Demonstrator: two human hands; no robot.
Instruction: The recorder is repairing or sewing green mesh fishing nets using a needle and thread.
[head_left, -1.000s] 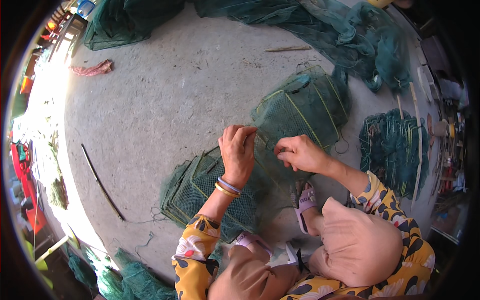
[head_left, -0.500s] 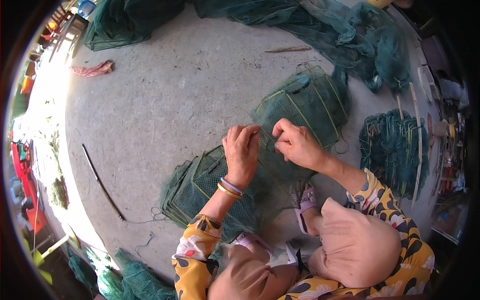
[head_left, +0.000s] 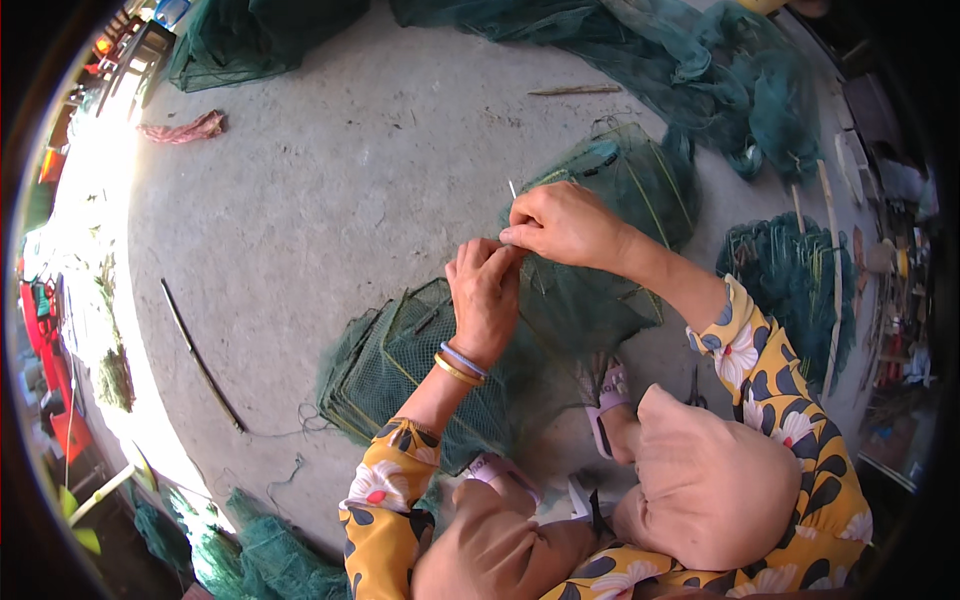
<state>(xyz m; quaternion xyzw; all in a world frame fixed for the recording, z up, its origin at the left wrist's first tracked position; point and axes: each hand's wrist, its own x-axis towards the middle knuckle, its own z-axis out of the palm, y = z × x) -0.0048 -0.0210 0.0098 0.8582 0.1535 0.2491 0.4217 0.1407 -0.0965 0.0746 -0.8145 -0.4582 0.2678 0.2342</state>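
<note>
A green mesh net trap (head_left: 420, 365) with yellow cords lies on the floor in front of me, one framed section at the lower left and another at the upper right. My left hand (head_left: 485, 300), two bangles on its wrist, pinches the dark green netting between the sections at its fingertips. Touching those fingertips, my right hand (head_left: 572, 225) is closed, thumb and forefinger pressed together. From its top pokes the tip of a thin pale stick-like tool (head_left: 512, 187); the rest is hidden in the fingers. Any thread between the hands is too fine to make out.
More green netting (head_left: 760, 90) is heaped at the far side, and a folded net bundle (head_left: 785, 280) lies at the right beside long sticks (head_left: 832, 260). A dark rod (head_left: 200, 355) and a pink cloth (head_left: 185, 128) are on the left floor. Scissors (head_left: 694, 390) rest near my right knee.
My right hand has moved left and slightly up to meet my left hand, its fingers closing. A pale tip now shows above it. The left hand has barely moved.
</note>
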